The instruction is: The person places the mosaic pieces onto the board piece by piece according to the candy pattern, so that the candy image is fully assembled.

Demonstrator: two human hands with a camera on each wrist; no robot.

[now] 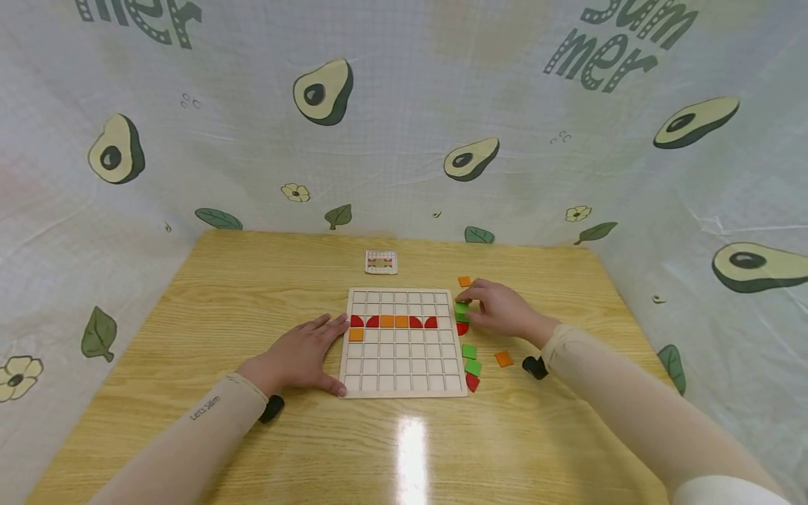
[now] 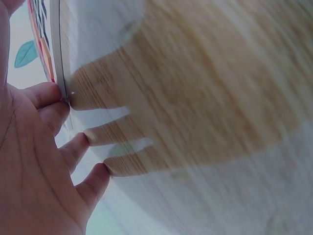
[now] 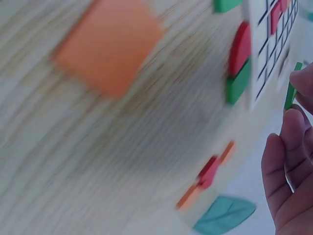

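- Left sleeve [image 1: 208,438]: dark lettering along the forearm reads "Lets Sillim".
- Backdrop [image 1: 404,91]: "summer" is printed at upper right; at upper left, only "mer" is legible, cut by the frame edge.
- Gridded board [image 1: 402,366]: lies flat on the wooden table [image 1: 315,456], its third row bearing red, red, orange, orange, red, red tiles; one orange tile [image 1: 356,334] sits below the leftmost.
- Left hand [image 1: 297,358]: fingers spread, touching the board's left edge, thumb at the near corner.
- Right hand [image 1: 501,308]: pinches a green tile [image 3: 290,95] beside the board's right edge.
- Loose tiles [image 1: 469,351]: red, green and orange, right of the board.
- Pattern card [image 1: 381,263]: beyond the board, bearing a small coloured grid.
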